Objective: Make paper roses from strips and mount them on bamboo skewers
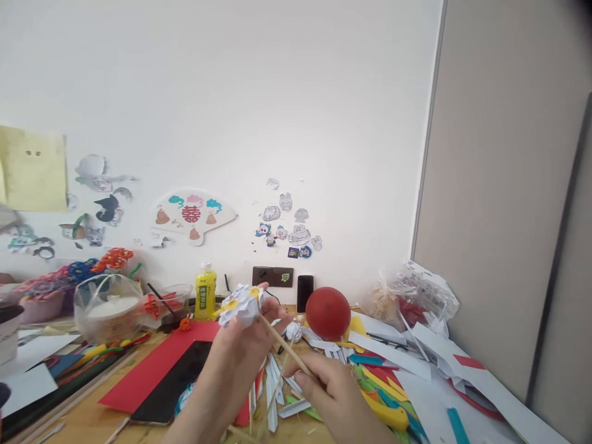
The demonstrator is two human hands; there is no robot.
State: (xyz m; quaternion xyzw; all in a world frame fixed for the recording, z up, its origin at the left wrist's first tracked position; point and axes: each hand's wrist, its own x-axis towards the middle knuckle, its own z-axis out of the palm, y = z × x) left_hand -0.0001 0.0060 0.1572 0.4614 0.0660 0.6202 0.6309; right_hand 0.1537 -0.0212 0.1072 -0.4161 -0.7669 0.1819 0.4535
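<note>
A white paper flower with yellow bits [243, 306] sits at the upper end of a pale wooden stick [283, 342], above the middle of the table. My left hand [240, 345] cups the flower from below and behind, its fingers partly hidden by the paper. Lower down, my right hand [328, 385] is closed round the stick, thumb on top. The stick slants from the flower down to the right. Beyond the hands lies a small white paper ball [293, 331]. Folded white paper strips [274, 394] are scattered underneath.
A red balloon [328, 313] and an upright phone [305, 293] are by the wall. A yellow drink bottle [206, 293] stands left, behind red card [152, 364] and a black phone-like slab [173, 382]. Coloured paper strips and a yellow-handled tool [388, 412] crowd the right.
</note>
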